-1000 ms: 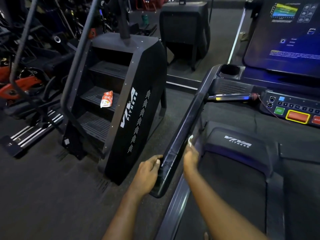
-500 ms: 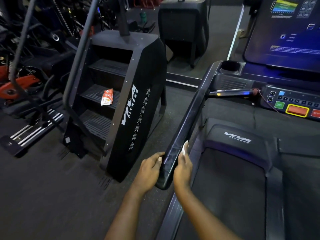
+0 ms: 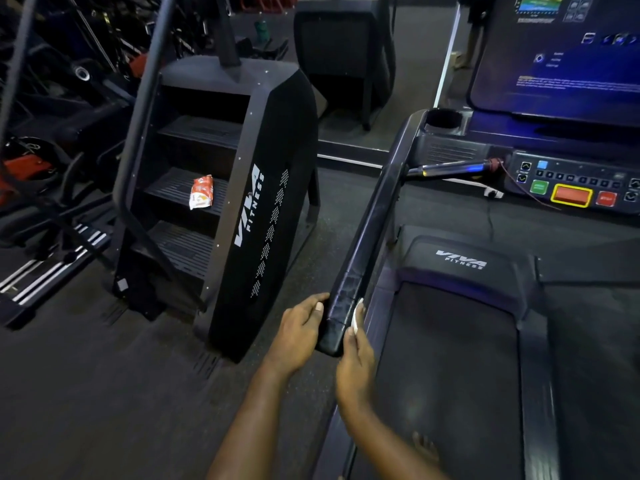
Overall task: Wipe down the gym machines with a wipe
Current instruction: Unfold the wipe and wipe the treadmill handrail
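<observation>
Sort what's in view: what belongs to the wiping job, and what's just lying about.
In the job: wipe, treadmill handrail, right hand holding the wipe to it, left hand gripping its end.
Lying about: orange-and-white packet on a stair climber step, green container on the floor behind.

The wipe (image 3: 355,317) is showing white against the black handrail (image 3: 372,220). The black stair climber (image 3: 277,161) is displaying white lettering and dotted arrows; the packet (image 3: 201,192) is showing orange and white; the red button (image 3: 570,195) is wearing yellow edging.
</observation>
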Action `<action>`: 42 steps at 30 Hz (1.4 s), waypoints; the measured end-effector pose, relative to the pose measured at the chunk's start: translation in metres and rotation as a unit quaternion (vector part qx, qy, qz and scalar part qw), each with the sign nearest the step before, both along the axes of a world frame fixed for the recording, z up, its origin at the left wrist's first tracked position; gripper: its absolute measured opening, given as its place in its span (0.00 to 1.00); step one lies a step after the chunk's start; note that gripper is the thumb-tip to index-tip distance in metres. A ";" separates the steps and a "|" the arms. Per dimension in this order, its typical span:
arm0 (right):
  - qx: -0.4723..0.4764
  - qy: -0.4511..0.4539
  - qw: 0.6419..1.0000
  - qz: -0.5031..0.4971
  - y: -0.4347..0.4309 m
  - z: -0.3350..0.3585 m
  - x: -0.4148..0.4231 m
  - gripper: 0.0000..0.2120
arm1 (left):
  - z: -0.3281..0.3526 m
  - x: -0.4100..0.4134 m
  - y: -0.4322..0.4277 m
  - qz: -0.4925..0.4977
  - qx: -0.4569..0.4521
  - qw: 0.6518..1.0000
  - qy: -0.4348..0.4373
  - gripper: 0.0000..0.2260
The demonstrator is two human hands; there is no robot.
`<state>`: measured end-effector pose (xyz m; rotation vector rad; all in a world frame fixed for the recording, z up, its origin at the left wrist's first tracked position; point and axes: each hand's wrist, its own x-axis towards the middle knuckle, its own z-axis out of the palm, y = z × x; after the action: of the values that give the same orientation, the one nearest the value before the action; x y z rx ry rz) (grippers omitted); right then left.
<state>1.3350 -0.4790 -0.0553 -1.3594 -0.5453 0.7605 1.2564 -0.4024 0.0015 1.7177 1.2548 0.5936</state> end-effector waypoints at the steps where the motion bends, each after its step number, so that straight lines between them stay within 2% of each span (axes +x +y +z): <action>1: -0.001 0.013 1.000 0.000 0.005 -0.003 0.003 0.21 | 0.001 0.000 0.001 -0.001 0.000 1.000 -0.005 0.14; 4: -0.066 0.111 0.991 -0.033 0.036 0.004 0.027 0.14 | 0.000 -0.004 -0.003 -0.002 -0.010 1.000 -0.019 0.14; 5: -0.074 0.129 0.988 -0.042 0.043 0.009 0.033 0.15 | -0.003 -0.007 -0.004 -0.003 -0.013 1.000 -0.019 0.14; 8: -0.075 0.116 0.990 -0.040 0.035 0.020 0.026 0.15 | -0.007 -0.013 -0.006 -0.005 -0.017 0.999 -0.027 0.13; 11: -0.024 -0.027 0.999 0.008 0.009 0.021 0.000 0.20 | -0.010 -0.016 -0.007 0.007 -0.015 0.999 -0.047 0.13; 15: -0.031 -0.231 0.968 0.090 0.028 0.015 0.025 0.23 | -0.010 -0.022 -0.009 0.016 -0.033 0.996 -0.077 0.14; 18: -0.059 -0.290 0.949 0.106 0.037 0.011 0.045 0.22 | -0.007 -0.026 -0.014 0.030 -0.056 0.992 -0.105 0.13; 22: -0.033 -0.391 0.905 0.164 -0.021 0.013 0.004 0.25 | -0.012 -0.035 -0.016 0.043 -0.064 0.992 -0.101 0.13; 24: -0.015 -0.420 0.895 0.149 -0.041 0.008 -0.014 0.27 | -0.013 -0.037 -0.017 0.040 -0.072 0.992 -0.096 0.14; 26: -0.008 -0.337 0.936 0.103 -0.032 0.003 -0.016 0.26 | -0.011 -0.035 -0.019 0.037 -0.077 0.992 -0.094 0.14; 28: -0.020 -0.165 0.985 0.046 -0.011 0.003 -0.012 0.24 | -0.008 -0.032 -0.021 0.037 -0.077 0.992 -0.091 0.14; 29: -0.021 -0.093 0.995 0.010 -0.002 0.004 -0.010 0.23 | -0.007 -0.031 -0.022 0.037 -0.078 0.992 -0.091 0.15; 31: -0.030 -0.007 0.999 -0.037 0.001 0.011 -0.014 0.21 | -0.008 -0.031 -0.023 0.036 -0.078 0.992 -0.095 0.15; 35: -0.054 0.056 0.996 -0.038 -0.025 0.009 -0.038 0.09 | -0.006 -0.032 -0.025 0.030 -0.076 0.992 -0.097 0.15; 39: -0.124 0.095 0.986 -0.060 -0.008 -0.004 -0.023 0.15 | -0.006 -0.032 -0.026 0.022 -0.093 0.991 -0.096 0.15; 42: -0.139 0.104 0.983 -0.058 0.005 0.006 -0.011 0.15 | -0.006 -0.034 -0.026 0.023 -0.083 0.993 -0.086 0.15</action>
<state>1.3241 -0.4736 -0.0488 -1.5315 -0.1960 0.8936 1.2221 -0.4283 -0.0045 1.4723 1.1890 0.6337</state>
